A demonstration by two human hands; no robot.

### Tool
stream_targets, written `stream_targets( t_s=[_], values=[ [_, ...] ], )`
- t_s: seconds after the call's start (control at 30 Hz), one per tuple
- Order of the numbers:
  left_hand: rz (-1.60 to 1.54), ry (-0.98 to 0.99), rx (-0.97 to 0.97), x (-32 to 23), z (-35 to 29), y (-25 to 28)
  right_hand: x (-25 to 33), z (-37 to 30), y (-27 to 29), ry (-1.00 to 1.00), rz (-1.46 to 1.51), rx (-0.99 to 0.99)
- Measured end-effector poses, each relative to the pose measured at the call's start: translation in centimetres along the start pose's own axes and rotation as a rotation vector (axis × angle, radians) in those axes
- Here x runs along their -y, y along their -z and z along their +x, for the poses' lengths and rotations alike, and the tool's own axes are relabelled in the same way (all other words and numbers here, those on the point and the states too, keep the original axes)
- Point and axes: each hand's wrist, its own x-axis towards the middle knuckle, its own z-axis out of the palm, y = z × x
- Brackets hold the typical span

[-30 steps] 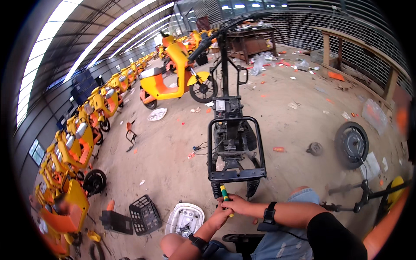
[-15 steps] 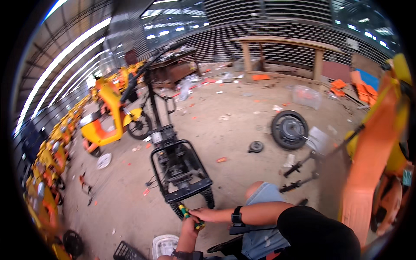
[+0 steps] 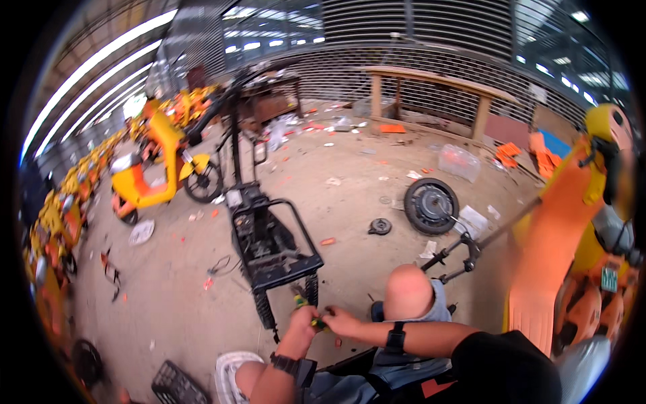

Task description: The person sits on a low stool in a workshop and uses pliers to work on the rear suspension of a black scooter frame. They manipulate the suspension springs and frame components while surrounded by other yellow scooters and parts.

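Yellow-green screwdriver handle [image 3: 311, 319], fingers of left hand [image 3: 301, 322] and right hand [image 3: 342, 322] closed around it, beside black tubular scooter frame [image 3: 272, 246].

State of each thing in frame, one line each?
Left hand: closed around the screwdriver handle.
Right hand: closed on the screwdriver's near end.
Screwdriver: held, tip at the frame's rear.
Stripped scooter frame: upright, panels and rear wheel off.
Loose wheel: lying flat on the floor.
Yellow scooter: standing, intact.
Orange panel: detached, leaning upright at right.
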Motion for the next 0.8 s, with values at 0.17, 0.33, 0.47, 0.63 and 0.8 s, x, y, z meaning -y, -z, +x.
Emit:
stream_targets(
  t_s=[0.17,0.33,0.47,0.63,0.8],
  values=[
    [0.18,0.041,0.108,2.4,-0.5,-0.6,-1.5,0.7,0.8,0.176,-0.059,-0.074],
    [0.098,0.034,0.03,3.3,-0.6,-0.4,-4.3,1.8,0.0,0.057,0.258,0.1],
    [0.07,-0.034,-0.13,2.1,-3.7,1.0,-4.9,2.9,-3.2,0.359,0.341,0.178],
    [0.132,-0.005,-0.301,3.2,-7.2,4.5,-2.1,2.6,-4.5,-0.279,0.434,0.487],
    [0.289,-0.081,-0.309,6.7,-9.0,6.8,-5.2,4.1,-8.7,-0.311,0.393,0.754]
  ],
)
